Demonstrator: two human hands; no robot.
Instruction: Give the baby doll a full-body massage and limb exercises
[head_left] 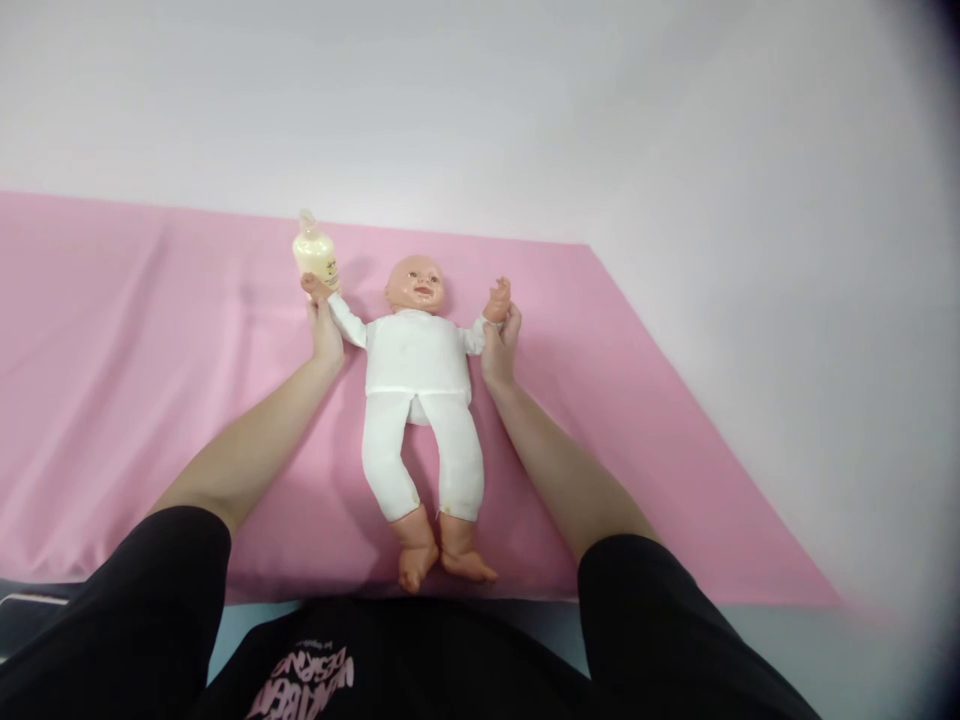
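Pink cloth under doll, white wall behind

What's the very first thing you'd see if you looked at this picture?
A baby doll in white clothes, lying on its back in the middle of a pink cloth. The left hand and the right hand each hold one of its wrists. A pale yellow bottle stands by the left hand.
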